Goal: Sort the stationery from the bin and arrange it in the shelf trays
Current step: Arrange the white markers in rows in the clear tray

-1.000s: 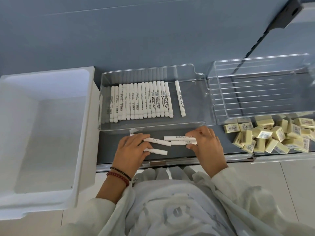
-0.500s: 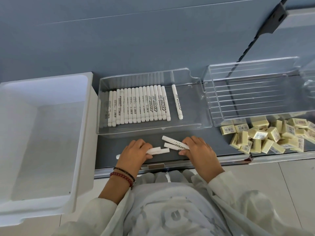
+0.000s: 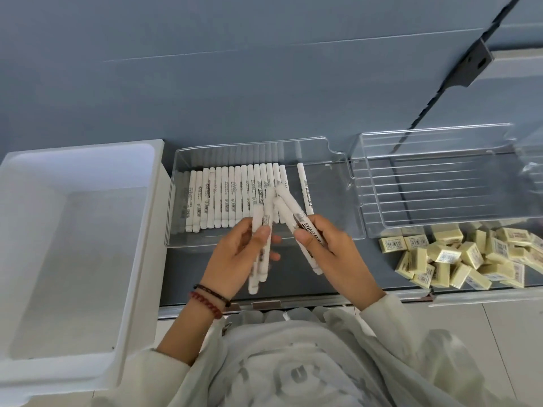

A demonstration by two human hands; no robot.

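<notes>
Markers (image 3: 266, 218) are the job right now, and the sorting looks about half done. Close to the person, a few of them are up off the shelf in two hands, so they are not put away yet. On the grey shelf (image 3: 191, 277), over to the right, lies a loose heap of yellow erasers (image 3: 458, 257). None of them is in a tray. Farther back, the clear tray (image 3: 172, 201) has a neat row of markers (image 3: 232, 198) lying side by side. One lone marker (image 3: 305, 189) lies apart, to the right of the row. The second clear tray (image 3: 440, 201) has no erasers in it. The white bin (image 3: 82, 259) on the left looks emptied out. So I think the held ones go in first, then all the erasers.

The left hand (image 3: 232, 259) is closed round a small bunch, with fingers curled behind and thumb pressed on the front. The right hand (image 3: 335, 257) pinches a second bunch (image 3: 308, 230) between thumb and fingers. Both bunches point up and lean together, and their tops nearly touch in front of the row. They are blurry, so I cannot count them.
</notes>
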